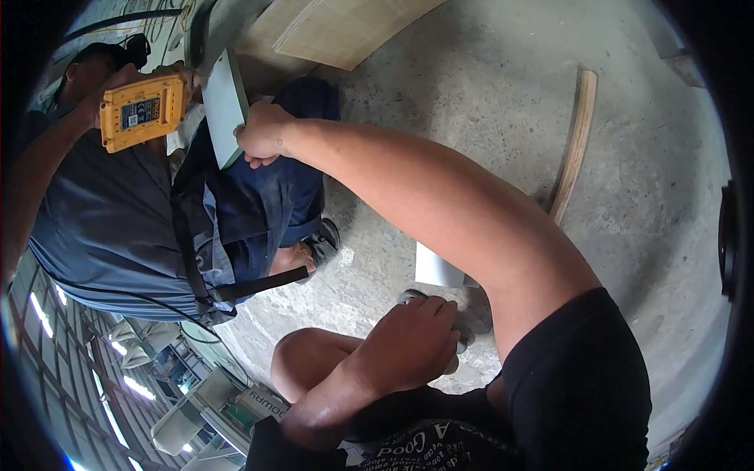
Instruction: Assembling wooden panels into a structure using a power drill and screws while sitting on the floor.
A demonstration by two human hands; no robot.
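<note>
My right arm stretches across to the left, and my right hand (265,135) grips the edge of a narrow white board (222,118) with a greenish side. The board stands on end, tilted, against a co-worker's dark trousers. My left hand (412,339) is closed low in the middle, near my bent knee, its fingers curled under. What it holds, if anything, is hidden. Just past its knuckles shows a small dark grey thing (411,296), too covered to name. The co-worker's hand holds a yellow battery-powered tool (143,114) beside the board's upper end.
A co-worker (118,212) in a dark shirt crouches at the left, with a black strap hanging down. A white block-like piece (438,265) lies on the concrete floor (471,78), partly under my arm. Further right lies a wooden strip (577,141); plywood sheets (345,35) lean at the top.
</note>
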